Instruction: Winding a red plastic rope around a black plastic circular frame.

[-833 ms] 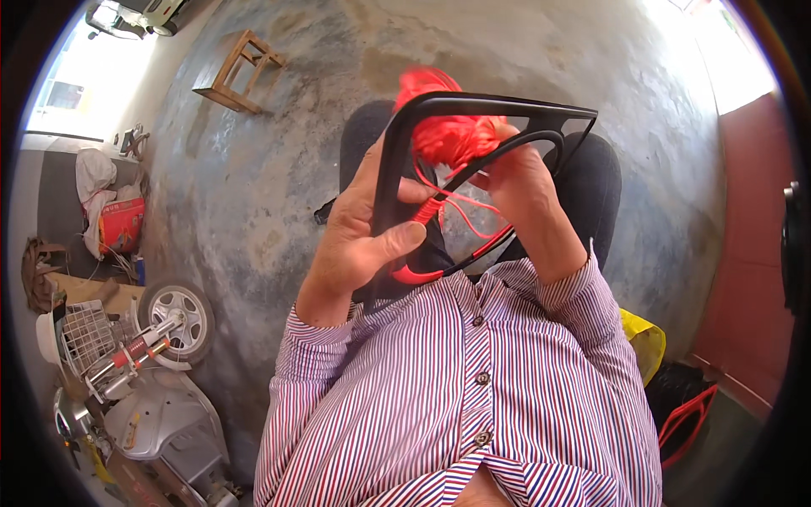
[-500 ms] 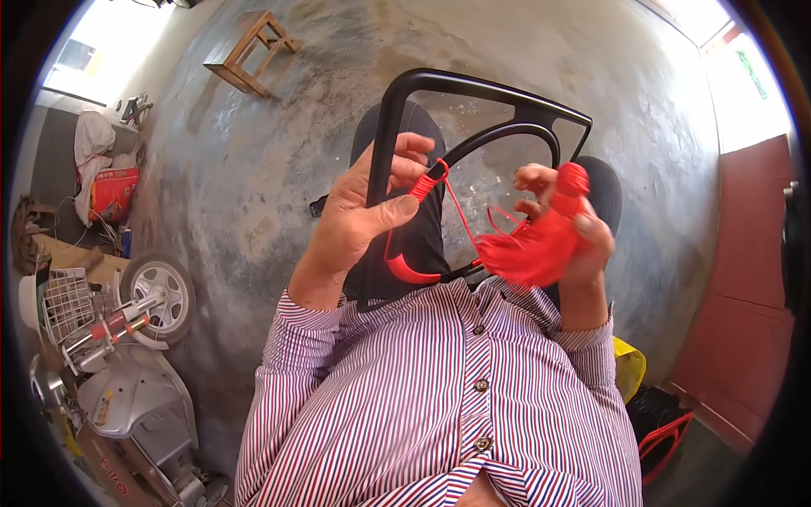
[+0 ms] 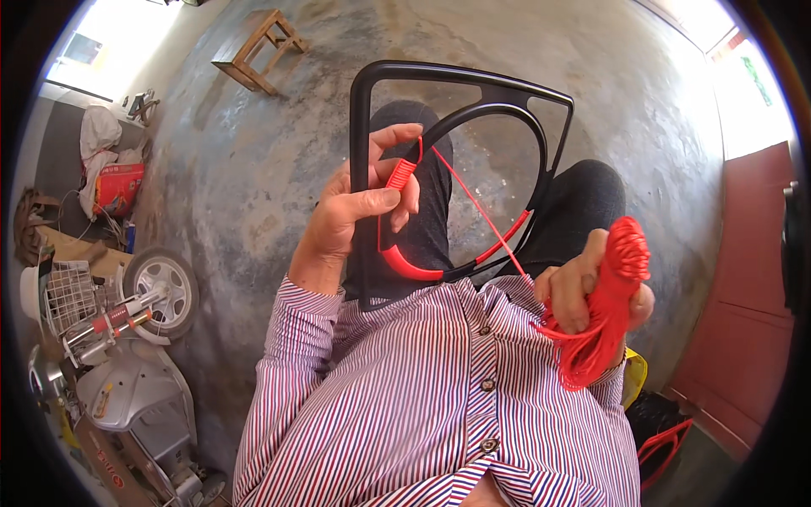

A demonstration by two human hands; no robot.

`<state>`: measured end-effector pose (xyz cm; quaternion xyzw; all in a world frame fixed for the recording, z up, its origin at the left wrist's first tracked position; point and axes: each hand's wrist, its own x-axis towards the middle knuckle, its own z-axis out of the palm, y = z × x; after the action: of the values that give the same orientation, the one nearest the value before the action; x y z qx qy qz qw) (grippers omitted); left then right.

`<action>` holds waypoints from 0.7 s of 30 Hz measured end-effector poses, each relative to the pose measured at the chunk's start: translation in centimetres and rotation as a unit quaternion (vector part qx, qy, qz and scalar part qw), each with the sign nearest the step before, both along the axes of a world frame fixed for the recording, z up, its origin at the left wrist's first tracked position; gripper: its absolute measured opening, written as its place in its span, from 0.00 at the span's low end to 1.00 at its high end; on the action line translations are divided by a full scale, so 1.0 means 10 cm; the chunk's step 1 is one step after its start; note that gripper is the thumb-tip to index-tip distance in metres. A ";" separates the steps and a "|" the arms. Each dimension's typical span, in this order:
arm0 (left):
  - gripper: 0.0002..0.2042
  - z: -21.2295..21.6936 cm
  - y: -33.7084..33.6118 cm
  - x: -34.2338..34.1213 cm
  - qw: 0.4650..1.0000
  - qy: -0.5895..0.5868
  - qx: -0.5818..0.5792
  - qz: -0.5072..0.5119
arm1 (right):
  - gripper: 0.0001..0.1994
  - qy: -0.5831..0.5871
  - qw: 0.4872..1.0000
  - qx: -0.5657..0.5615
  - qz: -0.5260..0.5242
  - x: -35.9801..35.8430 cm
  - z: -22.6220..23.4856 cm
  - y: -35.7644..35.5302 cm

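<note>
A black tubular frame (image 3: 361, 127) with an inner ring rests over my lap. Red cord (image 3: 402, 173) is wound tightly round the left part of the ring, and red wrapping also covers stretches of its lower curve. My left hand (image 3: 342, 207) grips the ring at the winding, thumb on the near side, fingers reaching behind. My right hand (image 3: 579, 291) is closed on a bundle of red cord (image 3: 615, 296), off to the right of the frame. From the ring's upper left, one taut strand (image 3: 473, 201) runs down to that hand.
A small wooden stool (image 3: 260, 51) stands on the concrete floor at the far left. A grey scooter (image 3: 139, 389) with a wheel and basket is at my left, below a red box (image 3: 117, 188). At the right are a red door panel (image 3: 735, 296) and a black bag (image 3: 657, 414).
My right hand has moved right and down with the cord bundle, drawing the strand straight. The black frame has shifted slightly left and up, with my left hand still on it.
</note>
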<state>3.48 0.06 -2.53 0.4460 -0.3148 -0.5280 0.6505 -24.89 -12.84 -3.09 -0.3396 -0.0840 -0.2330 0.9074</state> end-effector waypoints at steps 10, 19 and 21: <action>0.27 -0.04 0.00 0.00 1.000 0.002 0.002 0.023 | 0.21 -0.021 0.999 0.023 -0.020 -0.02 0.04 -0.01; 0.16 -0.07 0.05 0.01 0.999 -0.010 0.001 0.052 | 0.18 0.076 0.988 0.088 -0.106 -0.06 -0.06 0.05; 0.16 -0.08 0.02 0.02 0.997 -0.048 0.001 0.057 | 0.17 0.127 0.978 0.108 -0.126 -0.04 -0.19 -0.15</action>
<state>3.64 0.28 -3.37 0.4882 -0.3194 -0.4688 0.6633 -25.29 -14.37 -4.95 -0.2741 0.1006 -0.3083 0.9054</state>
